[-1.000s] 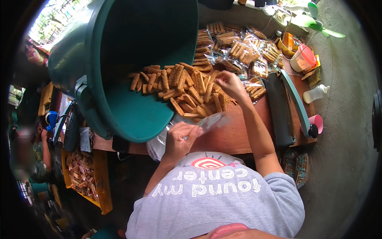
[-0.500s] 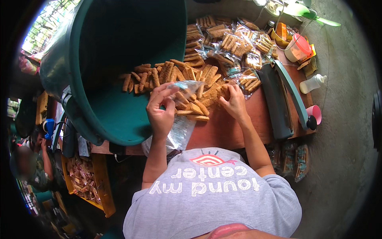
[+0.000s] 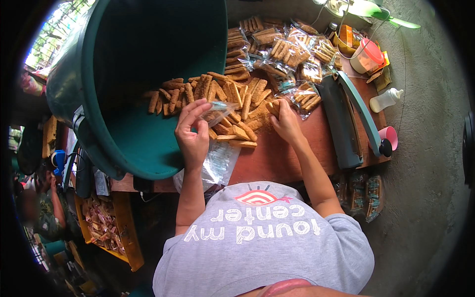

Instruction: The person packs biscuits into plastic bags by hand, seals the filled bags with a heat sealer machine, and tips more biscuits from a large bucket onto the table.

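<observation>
My left hand (image 3: 192, 132) pinches a small clear plastic bag (image 3: 217, 114) between thumb and fingers, over the near side of a heap of brown biscuit sticks (image 3: 241, 129). To its right, my right hand (image 3: 288, 122) is closed on biscuit sticks (image 3: 272, 107); how many cannot be made out. The heap spills from a big green tub (image 3: 129, 157) lying on its side, with crumbs (image 3: 262, 119) at its right edge. Flat clear bags (image 3: 220, 161) lie below my left hand at the table's near edge.
Filled packets (image 3: 295, 52) pile up behind the heap. A long bag sealer (image 3: 341, 123) stands on the brown table (image 3: 277, 161) at right, near a pink cup (image 3: 389, 138), a white bottle (image 3: 386, 100) and a red-lidded container (image 3: 368, 57). Lower left are a yellow crate (image 3: 129, 232) and another person (image 3: 55, 205).
My right hand has shifted slightly and turned, and the biscuit sticks in its fingers now show more plainly. My left hand keeps its pinch on the bag. The whole view has drifted a little.
</observation>
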